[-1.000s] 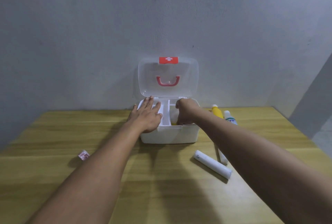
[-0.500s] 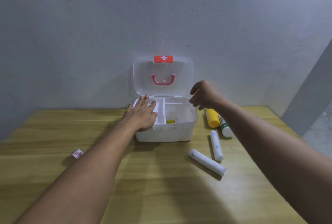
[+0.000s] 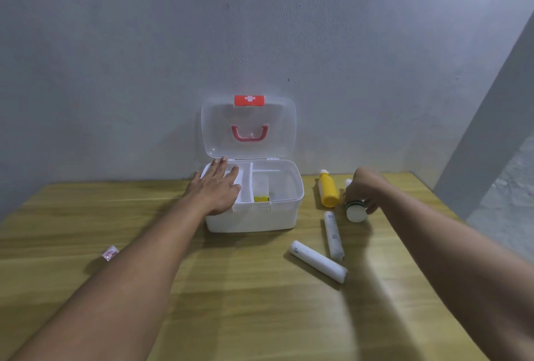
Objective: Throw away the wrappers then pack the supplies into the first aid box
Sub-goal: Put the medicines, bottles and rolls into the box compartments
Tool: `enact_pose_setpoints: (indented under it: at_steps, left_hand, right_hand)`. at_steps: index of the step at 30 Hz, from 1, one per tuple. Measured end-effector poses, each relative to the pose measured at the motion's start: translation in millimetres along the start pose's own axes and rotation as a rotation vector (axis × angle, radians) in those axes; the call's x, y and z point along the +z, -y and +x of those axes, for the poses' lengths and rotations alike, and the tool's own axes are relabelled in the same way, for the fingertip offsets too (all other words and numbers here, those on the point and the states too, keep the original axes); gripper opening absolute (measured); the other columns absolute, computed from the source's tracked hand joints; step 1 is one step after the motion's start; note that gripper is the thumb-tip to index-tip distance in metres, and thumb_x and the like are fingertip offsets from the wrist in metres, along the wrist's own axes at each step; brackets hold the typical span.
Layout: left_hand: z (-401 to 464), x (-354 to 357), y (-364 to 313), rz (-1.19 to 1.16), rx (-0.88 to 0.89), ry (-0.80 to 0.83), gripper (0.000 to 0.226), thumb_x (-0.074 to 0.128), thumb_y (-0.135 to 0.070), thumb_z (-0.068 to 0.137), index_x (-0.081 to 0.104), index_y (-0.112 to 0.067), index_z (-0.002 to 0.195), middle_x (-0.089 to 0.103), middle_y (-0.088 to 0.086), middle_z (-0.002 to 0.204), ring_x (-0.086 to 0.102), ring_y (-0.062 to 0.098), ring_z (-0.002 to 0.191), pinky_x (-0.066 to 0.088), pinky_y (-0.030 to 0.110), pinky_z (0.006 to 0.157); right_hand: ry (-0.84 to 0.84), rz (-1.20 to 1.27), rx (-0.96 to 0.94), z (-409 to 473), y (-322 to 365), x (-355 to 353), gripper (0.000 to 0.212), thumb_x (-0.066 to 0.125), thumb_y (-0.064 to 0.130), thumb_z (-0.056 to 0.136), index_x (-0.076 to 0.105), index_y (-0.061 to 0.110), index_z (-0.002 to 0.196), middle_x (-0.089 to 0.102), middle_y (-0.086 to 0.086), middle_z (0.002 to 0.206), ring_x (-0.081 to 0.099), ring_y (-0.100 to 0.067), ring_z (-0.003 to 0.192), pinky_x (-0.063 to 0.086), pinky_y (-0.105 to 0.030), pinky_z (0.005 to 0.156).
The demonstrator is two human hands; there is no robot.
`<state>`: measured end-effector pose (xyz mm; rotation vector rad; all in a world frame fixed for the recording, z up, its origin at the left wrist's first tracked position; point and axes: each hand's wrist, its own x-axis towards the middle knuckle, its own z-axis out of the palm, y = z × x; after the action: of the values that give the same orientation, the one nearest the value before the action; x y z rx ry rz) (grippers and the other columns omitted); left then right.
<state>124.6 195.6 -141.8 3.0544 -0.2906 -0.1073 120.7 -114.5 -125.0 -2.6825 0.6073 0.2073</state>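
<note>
One small yellow item (image 3: 261,198) is already seen inside the open first aid box (image 3: 254,220), which is steadied by the flat, open left hand (image 3: 215,190). A white bottle (image 3: 355,210) is gripped by the right hand (image 3: 367,187) beside the box; a yellow bottle (image 3: 328,190), two bandage rolls (image 3: 318,261) and a small wrapper (image 3: 109,253) are left on the table (image 3: 231,317).

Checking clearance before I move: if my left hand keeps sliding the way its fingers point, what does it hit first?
The left hand lies flat on the first aid box, fingers pointing toward the wall. Straight on, it would probably meet the upright open lid first, though depth is unclear.
</note>
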Motion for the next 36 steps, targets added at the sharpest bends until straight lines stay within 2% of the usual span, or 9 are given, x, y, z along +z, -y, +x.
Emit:
enact_pose_setpoints:
  at_steps: [4,8,11,15,18,24,30,33,36]
  left_hand:
    - [1,1,-1,0.006,0.001,0.000,0.056,0.016,-0.037,0.100,0.000,-0.028,0.152,-0.016,0.001,0.160,-0.013,0.015,0.148,0.002,0.048,0.120]
    - [1,1,-1,0.001,0.004,-0.005,0.056,0.016,-0.037,0.100,-0.001,-0.028,0.152,-0.016,0.002,0.160,-0.013,0.016,0.148,0.002,0.049,0.120]
    - [1,1,0,-0.001,0.006,0.000,0.056,0.016,-0.038,0.100,-0.001,-0.027,0.152,-0.016,0.002,0.160,-0.014,0.016,0.148,0.002,0.049,0.120]
    - [1,1,1,-0.006,0.005,-0.002,0.056,0.017,-0.038,0.099,0.000,-0.028,0.152,-0.016,0.001,0.160,-0.014,0.016,0.148,0.002,0.050,0.119]
    - [1,2,1,-0.005,0.003,-0.002,0.056,0.017,-0.039,0.099,0.000,-0.028,0.152,-0.016,0.001,0.160,-0.014,0.016,0.148,0.002,0.049,0.119]
    - [-1,0,0,-0.003,0.002,-0.001,0.056,0.018,-0.038,0.100,0.001,-0.028,0.152,-0.016,0.001,0.160,-0.015,0.016,0.147,0.001,0.048,0.119]
    - [-1,-1,0,-0.007,0.002,-0.015,0.056,0.018,-0.038,0.100,0.001,-0.027,0.152,-0.015,0.002,0.160,-0.013,0.017,0.148,0.001,0.048,0.119]
    - [-1,-2,-1,-0.009,-0.001,-0.014,0.056,0.018,-0.039,0.099,0.002,-0.027,0.152,-0.015,0.002,0.161,-0.013,0.016,0.148,0.001,0.048,0.120]
    - [-2,-1,-1,-0.014,0.000,-0.009,0.056,0.018,-0.038,0.100,0.001,-0.027,0.152,-0.015,0.002,0.161,-0.013,0.016,0.148,0.001,0.049,0.119]
  right_hand:
    - [0.059,0.147,0.081,-2,-9,2,0.040,0.087,0.013,0.058,0.061,-0.004,0.083,0.070,-0.024,0.080,0.072,-0.037,0.064,0.061,-0.051,0.058]
    - [-0.030,0.334,0.058,-7,-9,-9,0.033,0.081,0.011,0.063,0.060,-0.003,0.084,0.066,-0.022,0.081,0.070,-0.037,0.070,0.060,-0.053,0.058]
    - [-0.116,0.531,-0.105,-18,10,-29,0.026,0.078,0.010,0.068,0.056,0.004,0.081,0.066,-0.019,0.086,0.069,-0.035,0.078,0.060,-0.053,0.063]
    - [0.064,0.789,-0.378,-49,47,-48,0.026,0.073,0.000,0.078,0.057,0.006,0.098,0.066,-0.020,0.098,0.069,-0.033,0.083,0.060,-0.046,0.070]
    - [0.158,0.702,-0.498,-68,72,-42,0.042,0.079,0.001,0.072,0.059,0.003,0.109,0.069,-0.019,0.098,0.071,-0.032,0.085,0.061,-0.044,0.072]
    - [0.261,0.488,-0.531,-72,104,3,0.055,0.084,-0.007,0.062,0.060,-0.002,0.112,0.068,-0.021,0.102,0.071,-0.032,0.081,0.063,-0.041,0.066]
    - [0.201,0.238,-0.552,-65,115,27,0.048,0.086,0.000,0.061,0.068,0.003,0.105,0.072,-0.020,0.098,0.072,-0.035,0.084,0.061,-0.047,0.073]
    - [0.198,0.226,-0.547,-62,116,27,0.046,0.087,0.002,0.061,0.068,0.003,0.103,0.073,-0.019,0.098,0.072,-0.034,0.083,0.061,-0.046,0.072]
    - [0.197,0.193,-0.573,-59,114,29,0.043,0.087,0.009,0.063,0.070,0.006,0.102,0.072,-0.015,0.102,0.071,-0.031,0.088,0.060,-0.042,0.079]
